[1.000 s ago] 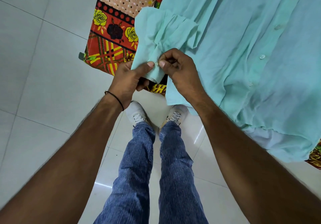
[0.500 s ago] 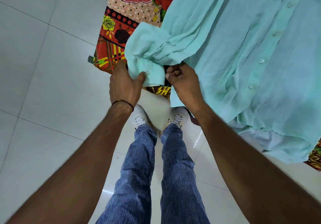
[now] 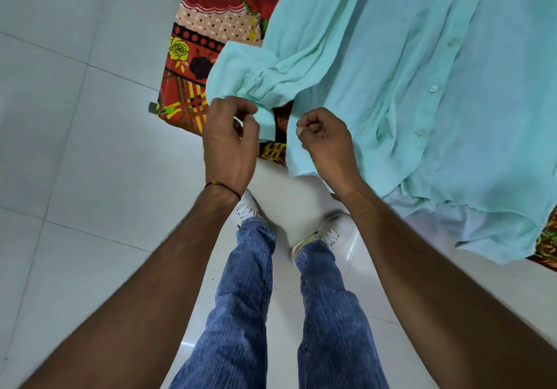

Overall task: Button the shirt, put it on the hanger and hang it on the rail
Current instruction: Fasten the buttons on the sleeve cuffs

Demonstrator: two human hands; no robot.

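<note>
A mint-green shirt point(image 3: 376, 66) lies spread on a bed, its front placket closed along a row of buttons point(image 3: 433, 88). One sleeve is bunched at the bed's near corner, and its cuff point(image 3: 266, 123) hangs over the edge. My left hand point(image 3: 230, 138) is at the cuff's left side with curled fingers, fingertips touching the fabric; whether it pinches it is unclear. My right hand point(image 3: 327, 139) is curled in front of the shirt's side edge, with nothing seen in it. No hanger or rail is in view.
The bed carries a red and yellow flowered sheet point(image 3: 193, 66); its corner is just beyond my hands. A pale lilac cloth point(image 3: 437, 222) shows under the shirt's hem. My jeans and white shoes point(image 3: 331, 231) stand on glossy white floor tiles point(image 3: 75, 147).
The sleeve that both hands held up by the cuff now lies on the bed. My right hand has drawn away from the cuff, and my left hand's grip has loosened.
</note>
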